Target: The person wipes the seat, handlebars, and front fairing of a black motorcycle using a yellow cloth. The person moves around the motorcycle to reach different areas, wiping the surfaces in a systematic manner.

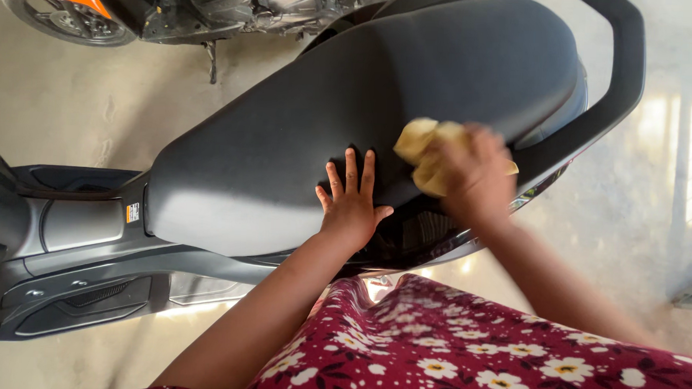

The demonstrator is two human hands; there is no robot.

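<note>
The left hand [351, 205] lies open, fingers spread flat on the black scooter seat [349, 110], bracing. At its two o'clock the right hand [475, 176], blurred, clutches a bunched yellow cloth [423, 147] pressed to the seat. Wiping well likely calls for even pressure, overlapping strokes, and keeping the cloth flat.

Left hand [351, 205] flat, fingers spread, right hand [473, 176] closed, blurred, both forearms extended
</note>
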